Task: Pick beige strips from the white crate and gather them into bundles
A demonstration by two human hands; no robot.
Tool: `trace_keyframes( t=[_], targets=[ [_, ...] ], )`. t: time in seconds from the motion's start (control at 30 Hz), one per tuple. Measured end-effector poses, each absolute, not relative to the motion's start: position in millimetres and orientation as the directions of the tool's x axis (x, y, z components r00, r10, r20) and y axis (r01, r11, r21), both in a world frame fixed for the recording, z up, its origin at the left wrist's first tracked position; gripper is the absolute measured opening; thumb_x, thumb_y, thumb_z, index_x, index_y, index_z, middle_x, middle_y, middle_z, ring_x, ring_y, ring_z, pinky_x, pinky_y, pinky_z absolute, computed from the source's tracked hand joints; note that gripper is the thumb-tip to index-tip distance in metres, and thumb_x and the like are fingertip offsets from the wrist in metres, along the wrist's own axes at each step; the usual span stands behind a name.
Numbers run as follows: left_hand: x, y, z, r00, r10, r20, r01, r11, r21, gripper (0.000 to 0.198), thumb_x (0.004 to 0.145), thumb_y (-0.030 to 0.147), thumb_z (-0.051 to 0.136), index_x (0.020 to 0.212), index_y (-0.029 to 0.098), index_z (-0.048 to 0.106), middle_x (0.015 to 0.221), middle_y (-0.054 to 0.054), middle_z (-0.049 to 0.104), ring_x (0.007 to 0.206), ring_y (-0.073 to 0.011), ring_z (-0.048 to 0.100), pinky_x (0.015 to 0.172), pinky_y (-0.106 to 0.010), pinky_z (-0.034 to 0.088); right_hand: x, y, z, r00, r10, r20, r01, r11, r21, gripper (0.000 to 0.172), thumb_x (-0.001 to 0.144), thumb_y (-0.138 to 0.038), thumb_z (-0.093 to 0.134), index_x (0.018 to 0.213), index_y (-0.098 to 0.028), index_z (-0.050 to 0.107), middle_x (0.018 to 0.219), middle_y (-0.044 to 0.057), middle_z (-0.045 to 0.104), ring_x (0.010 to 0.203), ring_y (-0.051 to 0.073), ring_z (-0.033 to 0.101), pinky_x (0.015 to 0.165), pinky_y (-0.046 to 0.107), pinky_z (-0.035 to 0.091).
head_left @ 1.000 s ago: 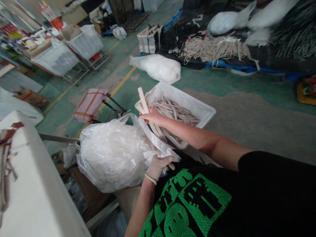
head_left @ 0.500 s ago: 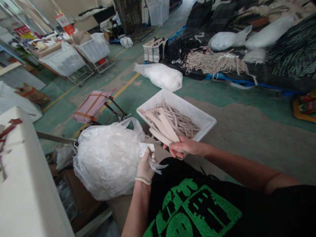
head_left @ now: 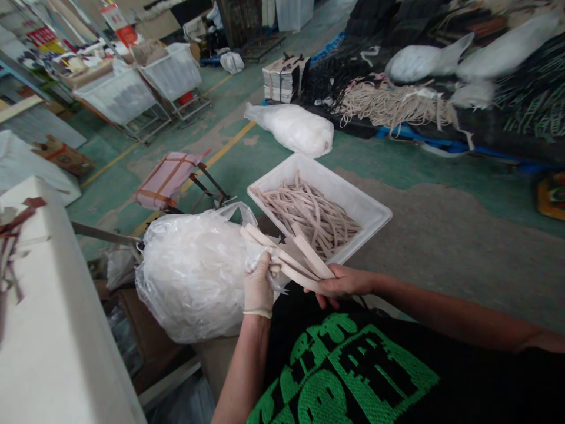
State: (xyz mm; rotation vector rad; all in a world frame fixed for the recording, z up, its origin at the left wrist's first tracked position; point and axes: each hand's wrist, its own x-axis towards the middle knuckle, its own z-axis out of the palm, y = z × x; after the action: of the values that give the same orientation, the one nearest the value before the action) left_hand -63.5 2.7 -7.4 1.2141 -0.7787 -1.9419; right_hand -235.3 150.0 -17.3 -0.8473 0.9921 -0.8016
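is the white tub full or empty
Partly full: beige strips lie in a loose heap in the white tub, inner walls bare above them.

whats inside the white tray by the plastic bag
Loose beige strips fill the white tray, covering most of its floor; anything beneath is hidden. The held strips in the right hand overlap its near edge.

right hand now out of tray | strips drawn toward gloved left hand, which pinches their ends

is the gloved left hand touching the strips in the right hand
Touching. The head view shows the left hand pinching the far ends of the strips that the right hand holds.
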Motion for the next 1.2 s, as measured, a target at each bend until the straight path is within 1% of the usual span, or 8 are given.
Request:
trace_keyframes(
  t=[0.13, 0.27, 0.43, 0.57, 0.73, 0.9, 1.07, 1.2],
  targets=[
    [-63, 16, -6, -0.395, -0.813, -0.427, 0.151, -0.516, 0.843, 0.036, 0.062, 0.043, 0.089, 0.068, 0.014, 0.068, 0.053, 0.002, 0.064, 0.046, -0.0093, 0.056, 0.048, -0.020, 0.046, -230, 130, -9, 0.331, -0.898, -0.289, 0.241, 0.376, -0.895, 0.063, 0.087, -0.067, 0.060, 0.110, -0.009, 0.068, 0.085, 0.010, 0.073, 0.055, 0.011, 0.062, 0.052, 0.021, 0.044],
    [-65, 23, -6, -0.435, -0.780, -0.450, 0.117, -0.544, 0.831, 0.039, 0.060, 0.046, 0.090, 0.068, 0.014, 0.068, 0.055, 0.001, 0.065, 0.047, -0.0112, 0.057, 0.050, -0.023, 0.047, -221, 109, -3, 0.151, -0.938, -0.311, 0.168, 0.334, -0.927, 0.053, 0.089, -0.061, 0.062, 0.087, -0.009, 0.071, 0.074, 0.008, 0.070, 0.059, 0.012, 0.061, 0.055, 0.021, 0.044],
    [-63, 13, -5, -0.318, -0.743, -0.589, 0.198, -0.660, 0.725, 0.044, 0.055, 0.043, 0.094, 0.073, 0.014, 0.066, 0.057, 0.003, 0.061, 0.045, -0.0072, 0.053, 0.044, -0.018, 0.042, -219, 104, 4, -0.106, -0.941, -0.321, 0.095, 0.312, -0.945, 0.043, 0.084, -0.054, 0.063, 0.069, -0.014, 0.066, 0.058, 0.003, 0.062, 0.050, 0.012, 0.054, 0.053, 0.023, 0.043],
    [-55, -5, 3, -0.271, -0.685, -0.677, 0.315, -0.727, 0.610, 0.030, 0.072, 0.035, 0.088, 0.083, 0.015, 0.068, 0.063, 0.005, 0.061, 0.044, -0.0026, 0.048, 0.042, -0.012, 0.039, -231, 125, 11, -0.190, -0.907, -0.375, 0.070, 0.369, -0.927, 0.041, 0.079, -0.051, 0.060, 0.056, -0.017, 0.058, 0.044, 0.000, 0.051, 0.041, 0.010, 0.045, 0.048, 0.024, 0.040],
    [-54, -12, 8, -0.279, -0.654, -0.703, 0.319, -0.754, 0.575, 0.024, 0.085, 0.035, 0.077, 0.076, 0.017, 0.065, 0.057, 0.006, 0.055, 0.040, -0.0030, 0.044, 0.039, -0.012, 0.038, -241, 155, 21, -0.143, -0.863, -0.484, 0.070, 0.479, -0.875, 0.042, 0.073, -0.054, 0.061, 0.051, -0.019, 0.053, 0.042, 0.000, 0.049, 0.036, 0.009, 0.039, 0.040, 0.023, 0.031],
    [-55, -10, 3, -0.313, -0.642, -0.700, 0.266, -0.767, 0.584, 0.027, 0.083, 0.041, 0.078, 0.079, 0.016, 0.067, 0.058, 0.004, 0.060, 0.042, -0.0046, 0.049, 0.044, -0.015, 0.043, -239, 168, 27, -0.020, -0.879, -0.477, 0.047, 0.476, -0.878, 0.041, 0.073, -0.053, 0.063, 0.055, -0.018, 0.056, 0.047, 0.001, 0.053, 0.040, 0.010, 0.046, 0.040, 0.022, 0.036],
    [-55, -11, 7, -0.297, -0.608, -0.736, 0.294, -0.792, 0.536, 0.022, 0.084, 0.033, 0.077, 0.078, 0.015, 0.067, 0.059, 0.004, 0.061, 0.040, -0.0033, 0.047, 0.039, -0.013, 0.039, -240, 166, 20, -0.027, -0.884, -0.467, 0.040, 0.465, -0.884, 0.042, 0.075, -0.053, 0.064, 0.054, -0.017, 0.057, 0.046, 0.001, 0.052, 0.039, 0.009, 0.045, 0.040, 0.021, 0.036],
    [-52, -11, 6, -0.294, -0.605, -0.740, 0.265, -0.796, 0.545, 0.023, 0.082, 0.031, 0.079, 0.074, 0.015, 0.065, 0.058, 0.004, 0.060, 0.040, -0.0025, 0.046, 0.038, -0.012, 0.038, -239, 165, 19, -0.063, -0.869, -0.491, 0.029, 0.490, -0.871, 0.044, 0.075, -0.054, 0.063, 0.052, -0.017, 0.056, 0.044, 0.001, 0.051, 0.039, 0.009, 0.044, 0.040, 0.021, 0.035]
  ],
)
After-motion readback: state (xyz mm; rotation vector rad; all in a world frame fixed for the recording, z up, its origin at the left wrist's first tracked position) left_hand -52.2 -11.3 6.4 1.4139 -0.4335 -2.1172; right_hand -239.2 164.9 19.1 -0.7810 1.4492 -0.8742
